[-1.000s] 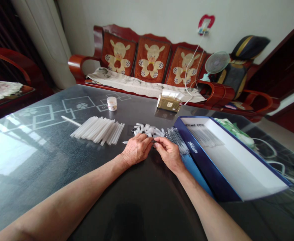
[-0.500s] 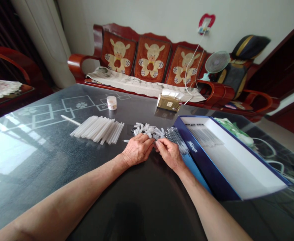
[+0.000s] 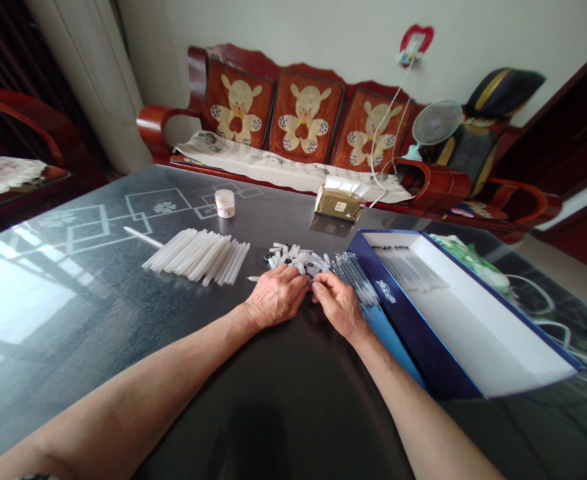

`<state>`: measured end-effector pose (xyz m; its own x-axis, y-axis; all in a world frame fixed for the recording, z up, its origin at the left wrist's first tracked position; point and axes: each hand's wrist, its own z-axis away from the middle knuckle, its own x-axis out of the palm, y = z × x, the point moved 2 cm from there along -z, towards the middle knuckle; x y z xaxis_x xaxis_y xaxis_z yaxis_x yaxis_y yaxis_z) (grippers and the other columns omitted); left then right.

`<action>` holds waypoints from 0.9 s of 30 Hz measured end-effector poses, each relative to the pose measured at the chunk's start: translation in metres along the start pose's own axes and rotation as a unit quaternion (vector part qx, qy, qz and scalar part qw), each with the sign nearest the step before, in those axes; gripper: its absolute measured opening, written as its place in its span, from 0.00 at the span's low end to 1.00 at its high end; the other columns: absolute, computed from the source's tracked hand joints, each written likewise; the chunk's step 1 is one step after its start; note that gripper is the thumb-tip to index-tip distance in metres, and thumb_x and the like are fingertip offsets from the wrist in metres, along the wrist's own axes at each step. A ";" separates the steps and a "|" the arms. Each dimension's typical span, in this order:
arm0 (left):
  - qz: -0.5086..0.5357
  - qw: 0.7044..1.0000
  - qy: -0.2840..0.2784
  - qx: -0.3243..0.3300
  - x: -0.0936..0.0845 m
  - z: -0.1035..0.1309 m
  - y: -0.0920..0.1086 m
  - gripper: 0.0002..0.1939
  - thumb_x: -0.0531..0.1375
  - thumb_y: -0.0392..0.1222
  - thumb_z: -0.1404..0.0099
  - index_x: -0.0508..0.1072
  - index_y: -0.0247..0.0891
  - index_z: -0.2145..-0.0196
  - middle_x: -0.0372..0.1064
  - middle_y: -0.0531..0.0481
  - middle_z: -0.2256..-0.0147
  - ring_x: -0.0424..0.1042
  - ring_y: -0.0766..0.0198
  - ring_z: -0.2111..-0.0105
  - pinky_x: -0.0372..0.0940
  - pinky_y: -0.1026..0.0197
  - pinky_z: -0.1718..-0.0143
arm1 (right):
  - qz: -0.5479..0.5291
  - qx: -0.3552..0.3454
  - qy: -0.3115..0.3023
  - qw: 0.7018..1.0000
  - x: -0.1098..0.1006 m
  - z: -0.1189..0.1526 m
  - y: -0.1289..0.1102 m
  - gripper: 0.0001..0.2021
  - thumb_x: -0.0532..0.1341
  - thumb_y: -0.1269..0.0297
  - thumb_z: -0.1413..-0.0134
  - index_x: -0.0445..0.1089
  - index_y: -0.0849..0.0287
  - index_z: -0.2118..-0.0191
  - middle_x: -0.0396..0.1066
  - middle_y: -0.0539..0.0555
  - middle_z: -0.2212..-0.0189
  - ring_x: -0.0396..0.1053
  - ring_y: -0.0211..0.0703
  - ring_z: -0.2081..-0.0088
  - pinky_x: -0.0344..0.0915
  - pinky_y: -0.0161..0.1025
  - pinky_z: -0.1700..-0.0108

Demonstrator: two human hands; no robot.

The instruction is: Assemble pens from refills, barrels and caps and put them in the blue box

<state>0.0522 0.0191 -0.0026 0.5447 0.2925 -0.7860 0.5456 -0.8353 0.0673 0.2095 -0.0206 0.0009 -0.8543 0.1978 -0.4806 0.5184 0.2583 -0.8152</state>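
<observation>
My left hand (image 3: 279,295) is curled closed just in front of a pile of small white and black caps (image 3: 298,257). A thin pale pen piece with a pointed tip (image 3: 253,278) sticks out on its left side. Fingertips of my right hand (image 3: 337,303) are pinched close against the left fingers, on something small and dark that I cannot make out. To the left lies a row of white pen tubes (image 3: 198,256). Thin refills (image 3: 354,277) lie right of the caps, beside a blue box (image 3: 413,320) with more refills (image 3: 408,268) in it.
A round white jar (image 3: 225,204) and a gold tissue box (image 3: 340,203) stand farther back on the dark table (image 3: 98,313). A green and white bag (image 3: 468,260) and white cables (image 3: 548,323) lie beyond the blue box. Behind is a wooden sofa (image 3: 156,127).
The view has shifted very slightly. Both hands keep nearly the same closed pose, close together.
</observation>
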 end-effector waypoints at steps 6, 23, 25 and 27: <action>0.000 1.000 -0.005 0.015 -0.001 -0.001 0.002 0.14 0.49 0.41 0.30 0.73 0.36 0.60 0.67 0.47 0.69 0.66 0.60 0.68 0.65 0.59 0.64 | 0.006 -0.004 0.025 1.000 0.004 -0.002 0.003 0.19 0.53 0.53 0.39 0.66 0.55 0.78 0.69 0.51 0.80 0.68 0.41 0.77 0.65 0.39 0.71; 0.004 1.000 -0.001 0.014 0.000 0.000 0.001 0.15 0.49 0.42 0.30 0.74 0.36 0.61 0.67 0.47 0.69 0.65 0.60 0.68 0.65 0.59 0.64 | -0.015 -0.002 0.017 1.000 0.003 -0.004 0.005 0.18 0.53 0.54 0.39 0.68 0.56 0.76 0.69 0.52 0.78 0.68 0.41 0.75 0.65 0.39 0.70; 0.003 1.000 -0.002 0.009 0.001 0.000 0.001 0.15 0.48 0.42 0.29 0.74 0.36 0.61 0.67 0.47 0.69 0.66 0.60 0.68 0.65 0.59 0.63 | -0.025 0.018 0.010 0.999 0.001 -0.003 0.004 0.15 0.54 0.54 0.40 0.69 0.56 0.73 0.69 0.51 0.79 0.68 0.42 0.76 0.65 0.39 0.71; 0.002 1.000 -0.004 0.006 0.001 0.000 0.000 0.15 0.49 0.42 0.29 0.74 0.36 0.61 0.67 0.47 0.68 0.66 0.60 0.67 0.65 0.58 0.63 | -0.031 0.025 0.000 0.999 0.000 -0.002 0.002 0.11 0.56 0.57 0.43 0.70 0.57 0.69 0.70 0.50 0.78 0.69 0.42 0.75 0.65 0.38 0.70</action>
<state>0.0532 0.0192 -0.0030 0.5418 0.2855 -0.7905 0.5360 -0.8418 0.0634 0.2104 -0.0188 0.0000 -0.8850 0.1824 -0.4285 0.4617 0.2234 -0.8585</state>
